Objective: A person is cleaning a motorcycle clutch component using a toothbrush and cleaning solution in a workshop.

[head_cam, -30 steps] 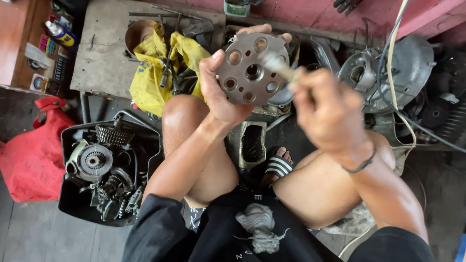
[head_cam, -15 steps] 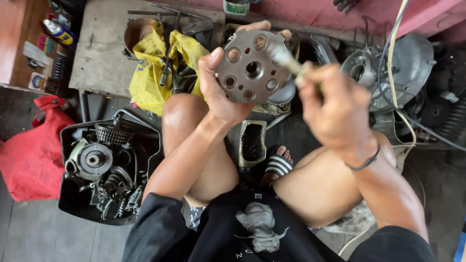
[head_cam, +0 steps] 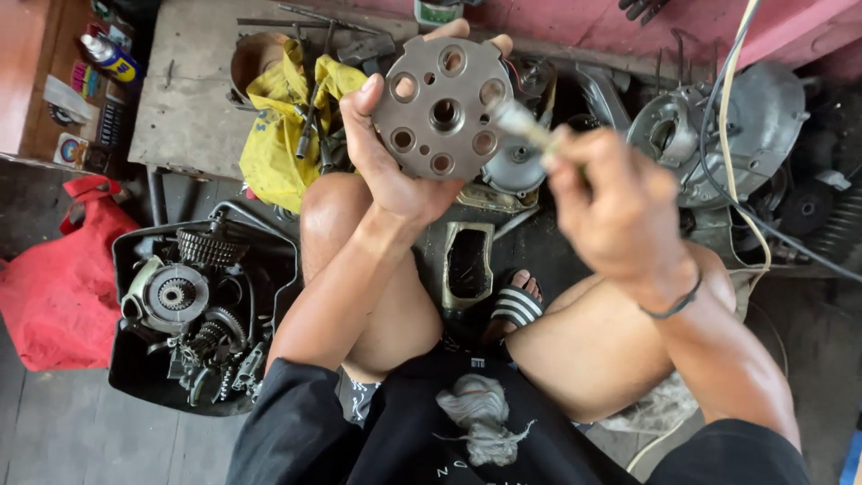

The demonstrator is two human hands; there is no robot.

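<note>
Currently the left hand [head_cam: 395, 171] holds a round grey metal disc [head_cam: 442, 108] upright, raised above the knees with its flat face toward the camera. The disc has a central bore and a ring of larger and smaller holes. The thumb lies along its left edge; the fingers [head_cam: 467, 34] wrap behind it and show over the top rim, so the grip is closed on the disc.

The right hand [head_cam: 620, 211] is motion-blurred. Its fingers are curled together around a slim pale tool [head_cam: 525, 126], whose tip reaches the right side of the disc face. The tool's kind cannot be told through the blur. A dark band sits on the right wrist.

Surroundings:
- A black tray [head_cam: 126, 269] on the floor, left of the left knee, holds gears and other engine parts.
- A red cloth [head_cam: 49, 278] lies just left of the tray.
- A yellow rag [head_cam: 269, 135] lies beyond the left knee with metal tools across it, against a worn grey board [head_cam: 189, 90].
- A spray can [head_cam: 109, 56] lies at upper left.
- Grey engine casings [head_cam: 754, 126] sit at upper right, crossed by a pale cable.
- A wad of grey thread waste [head_cam: 480, 418] rests on the lap.
- One sandalled foot [head_cam: 516, 301] shows between the knees.
</note>
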